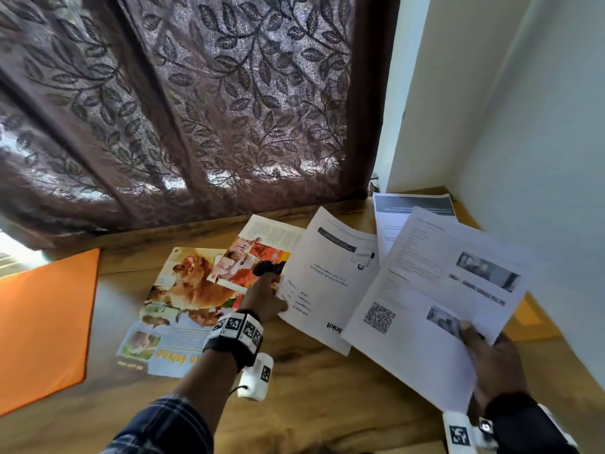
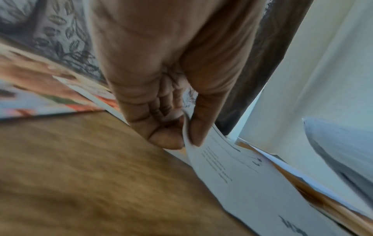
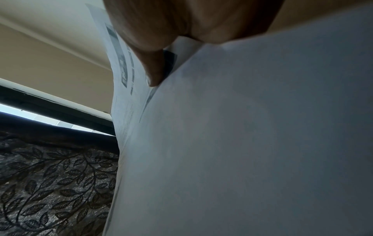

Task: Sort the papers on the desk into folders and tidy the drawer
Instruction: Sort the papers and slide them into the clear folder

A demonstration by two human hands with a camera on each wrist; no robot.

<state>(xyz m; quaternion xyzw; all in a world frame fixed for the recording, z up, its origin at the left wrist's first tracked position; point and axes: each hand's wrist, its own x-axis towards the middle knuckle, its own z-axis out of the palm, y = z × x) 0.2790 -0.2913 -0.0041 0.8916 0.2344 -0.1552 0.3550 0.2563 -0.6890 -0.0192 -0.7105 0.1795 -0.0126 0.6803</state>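
Left hand (image 1: 265, 298) pinches the near edge of a printed sheet (image 1: 330, 283) between thumb and fingers (image 2: 167, 138), lifting that edge off the wooden desk (image 1: 311, 404). Right hand (image 1: 494, 365) grips a second sheet (image 1: 435, 296), bearing a square code and grey photos, raised above the desk with the thumb on top. Two colour magazine pages (image 1: 183, 299) lie flat to the left, overlapping. An orange folder (image 1: 42, 326) rests at the far left. Another sheet (image 1: 393, 217) lies near the wall, beside a leaf-patterned curtain (image 1: 196, 109).
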